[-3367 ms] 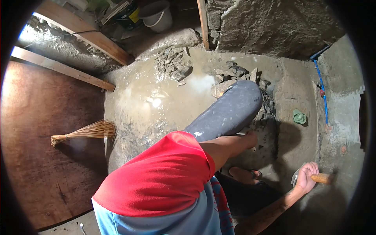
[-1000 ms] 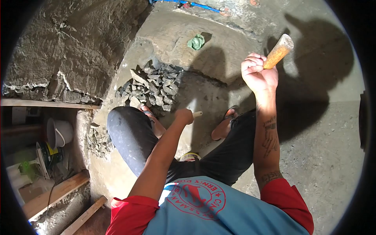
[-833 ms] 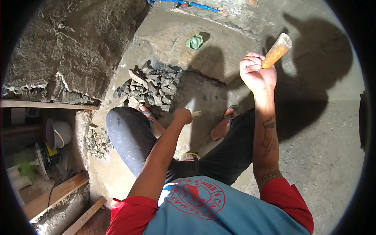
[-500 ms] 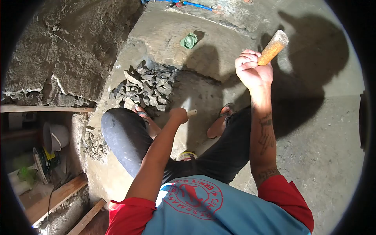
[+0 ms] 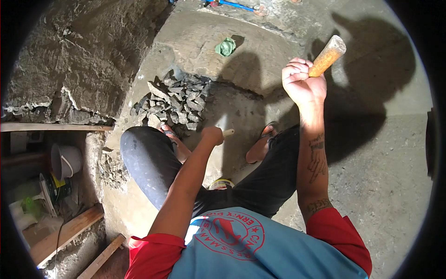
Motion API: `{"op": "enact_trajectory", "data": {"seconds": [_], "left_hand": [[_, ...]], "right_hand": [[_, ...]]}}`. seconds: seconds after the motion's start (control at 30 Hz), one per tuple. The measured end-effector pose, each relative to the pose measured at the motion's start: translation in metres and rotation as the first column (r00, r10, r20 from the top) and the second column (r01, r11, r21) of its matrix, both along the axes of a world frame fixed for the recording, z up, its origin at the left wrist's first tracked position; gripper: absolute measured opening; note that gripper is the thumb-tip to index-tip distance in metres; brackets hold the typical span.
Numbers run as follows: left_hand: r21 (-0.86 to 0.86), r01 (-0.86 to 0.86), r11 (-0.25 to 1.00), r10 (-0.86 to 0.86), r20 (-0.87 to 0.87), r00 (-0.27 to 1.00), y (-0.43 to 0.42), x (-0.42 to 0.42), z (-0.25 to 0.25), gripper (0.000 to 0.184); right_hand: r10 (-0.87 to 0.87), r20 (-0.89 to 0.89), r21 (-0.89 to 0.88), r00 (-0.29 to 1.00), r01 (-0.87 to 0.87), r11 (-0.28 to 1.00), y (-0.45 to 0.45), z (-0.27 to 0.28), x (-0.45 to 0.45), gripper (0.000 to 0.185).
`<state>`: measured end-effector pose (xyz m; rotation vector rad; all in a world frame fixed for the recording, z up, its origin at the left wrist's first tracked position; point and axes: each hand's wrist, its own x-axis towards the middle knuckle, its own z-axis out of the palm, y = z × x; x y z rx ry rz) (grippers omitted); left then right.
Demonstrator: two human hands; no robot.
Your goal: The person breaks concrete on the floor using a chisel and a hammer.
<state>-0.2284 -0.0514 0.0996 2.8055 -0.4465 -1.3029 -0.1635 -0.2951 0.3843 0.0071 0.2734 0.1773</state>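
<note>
My right hand (image 5: pixel 304 83) is raised at the upper right, its fingers wrapped round a worn wooden handle (image 5: pixel 327 56) that points up and right. The other end of that tool is hidden. Low between my knees, my left hand (image 5: pixel 212 136) is closed on a pale handle (image 5: pixel 228 133). What that handle belongs to cannot be made out. A heap of broken grey stones (image 5: pixel 179 100) lies just beyond my left foot, up and left of my left hand. Past the stones, a crumpled green thing (image 5: pixel 226 47) rests on the concrete.
A rough wall (image 5: pixel 79 56) stands at the upper left. Below it are a grey bucket (image 5: pixel 66 161), wooden beams (image 5: pixel 67 235) and a smaller stone pile (image 5: pixel 111 171). A blue pipe (image 5: pixel 237 5) runs along the top. My sandalled feet flank my left hand.
Since the oldest frame my view has swung round, bringing the stones to the left, and my right hand has come up with the wooden handle. Over the last second both hands have stayed nearly still.
</note>
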Motion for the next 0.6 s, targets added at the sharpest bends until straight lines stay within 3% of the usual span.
{"op": "enact_trajectory", "data": {"seconds": [0.07,0.3,0.4,0.47,0.5,0.6], "left_hand": [[-0.042,0.019,0.999,-0.018,0.020,1.000,0.002,0.000,-0.011,0.043],[-0.029,0.021,0.999,-0.020,0.038,0.999,0.002,-0.003,-0.009,0.046],[-0.132,-0.061,0.989,0.067,0.039,0.997,-0.005,-0.002,-0.027,0.053],[-0.274,-0.229,0.934,0.231,-0.027,0.973,-0.022,0.008,-0.048,0.060],[-0.362,-0.218,0.906,0.237,0.007,0.971,-0.029,0.008,-0.046,0.063],[-0.277,-0.312,0.909,0.297,-0.098,0.950,-0.064,0.021,-0.036,0.052]], "right_hand": [[0.017,-0.009,0.016,1.000,-0.016,1.000,-0.001,0.000,0.000,0.023],[0.061,0.002,0.029,0.998,-0.061,0.998,0.000,0.002,0.001,0.021],[0.070,0.033,0.031,0.997,-0.071,0.997,0.001,0.003,0.000,0.019],[0.083,0.038,0.050,0.996,-0.085,0.995,0.000,0.003,0.000,0.018],[0.099,0.054,0.070,0.994,-0.103,0.992,-0.001,0.004,-0.001,0.017],[0.082,0.038,0.064,0.996,-0.085,0.994,0.001,0.006,-0.003,0.015]]}}
